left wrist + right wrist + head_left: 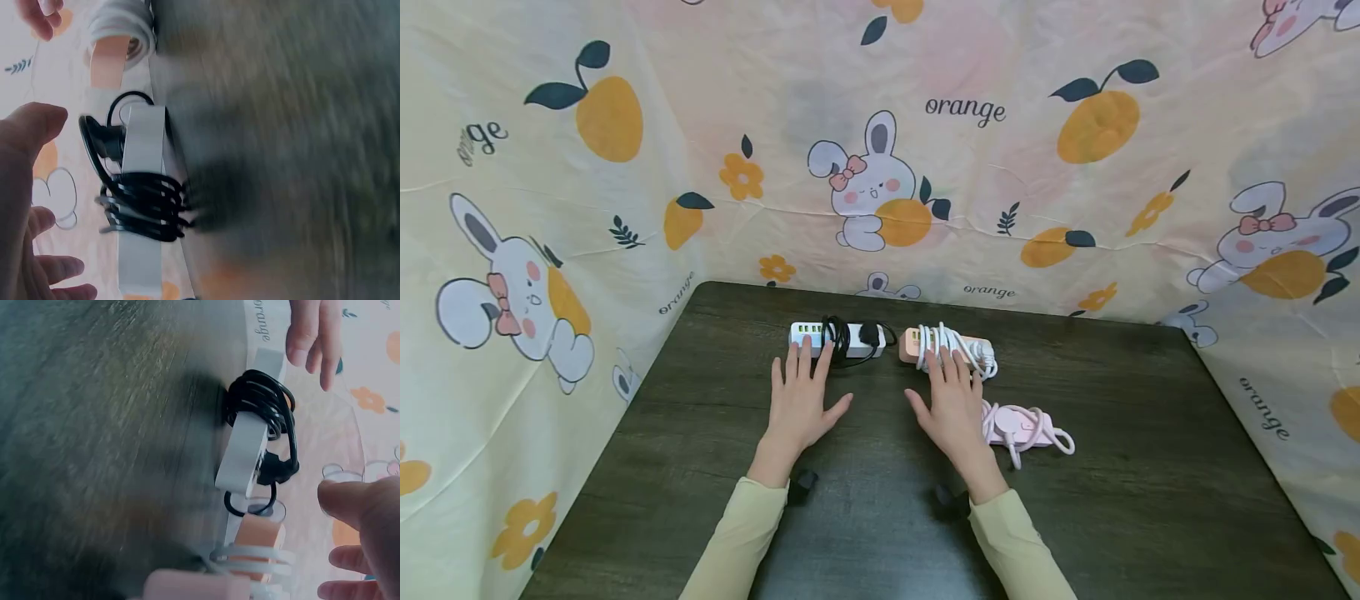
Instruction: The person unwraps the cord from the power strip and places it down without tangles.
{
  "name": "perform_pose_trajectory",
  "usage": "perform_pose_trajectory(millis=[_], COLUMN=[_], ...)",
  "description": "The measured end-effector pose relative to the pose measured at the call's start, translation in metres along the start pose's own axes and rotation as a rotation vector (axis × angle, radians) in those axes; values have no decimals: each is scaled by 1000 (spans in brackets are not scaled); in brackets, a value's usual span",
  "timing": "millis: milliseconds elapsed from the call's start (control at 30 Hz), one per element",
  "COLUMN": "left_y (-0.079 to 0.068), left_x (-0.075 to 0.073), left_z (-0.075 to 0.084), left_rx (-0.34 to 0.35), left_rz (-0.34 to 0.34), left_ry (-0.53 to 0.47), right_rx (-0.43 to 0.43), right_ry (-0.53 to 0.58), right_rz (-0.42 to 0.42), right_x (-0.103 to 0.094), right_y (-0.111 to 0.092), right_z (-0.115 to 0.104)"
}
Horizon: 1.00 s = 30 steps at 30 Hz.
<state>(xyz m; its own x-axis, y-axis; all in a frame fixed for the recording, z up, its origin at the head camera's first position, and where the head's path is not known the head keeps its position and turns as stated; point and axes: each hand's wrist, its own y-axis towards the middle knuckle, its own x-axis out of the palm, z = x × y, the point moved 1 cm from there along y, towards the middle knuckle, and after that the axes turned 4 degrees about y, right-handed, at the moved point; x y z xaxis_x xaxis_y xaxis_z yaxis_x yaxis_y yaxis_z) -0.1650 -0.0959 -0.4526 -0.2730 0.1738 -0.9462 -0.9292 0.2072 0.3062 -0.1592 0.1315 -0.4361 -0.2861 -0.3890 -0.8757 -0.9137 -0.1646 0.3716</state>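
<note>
My left hand (797, 404), fingers spread, is held near the white power strip (803, 331), its fingertips overlapping the strip's front side in the head view. A black cord (147, 203) is wound around that strip, with a black plug on its end part. My right hand (953, 408) is likewise spread, fingertips over the peach power strip (910, 343), which is wrapped in a white cord (985, 357). Just right of that hand lies a pink power strip (1041, 429) with a pale pink cord around it. Thumb and fingers stand apart with nothing between them in both wrist views.
The strips lie on a dark wooden table (1150, 467), the white and peach ones side by side toward its back edge. A printed cloth (1000, 183) with rabbits and oranges hangs behind the table and along its sides.
</note>
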Motion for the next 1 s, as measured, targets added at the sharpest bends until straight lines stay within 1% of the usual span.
perform_pose_trajectory(millis=[100,200,300,433,533,600,733,833,1000], left_y=[2,4,6,8,11,14,19,22,29], left_x=[-1,0,2,6,7,8,9,11,13], left_z=[-7,-14,-21,-29,-35,-38,-45,-50,-57], left_rx=[-15,-26,-31,-32,-47,-69,-134,-177,-209], left_rz=[2,22,57,135,176,177,136,116,114], left_ry=[-12,-40,-82,-151,-229,-288,-415,-515,-670], right_rx=[-58,-112,-151,-170,-158,-133,-76,-53,-23], right_ry=[29,72,92,120,173,212,280,316,367], right_rz=[49,106,166,217,214,200,167,151,127], right_x=[3,6,10,14,16,18,22,25,30], right_y=[7,14,21,29,35,38,44,49,55], right_z=[-5,-10,-13,-17,-21,-23,-27,-28,-30])
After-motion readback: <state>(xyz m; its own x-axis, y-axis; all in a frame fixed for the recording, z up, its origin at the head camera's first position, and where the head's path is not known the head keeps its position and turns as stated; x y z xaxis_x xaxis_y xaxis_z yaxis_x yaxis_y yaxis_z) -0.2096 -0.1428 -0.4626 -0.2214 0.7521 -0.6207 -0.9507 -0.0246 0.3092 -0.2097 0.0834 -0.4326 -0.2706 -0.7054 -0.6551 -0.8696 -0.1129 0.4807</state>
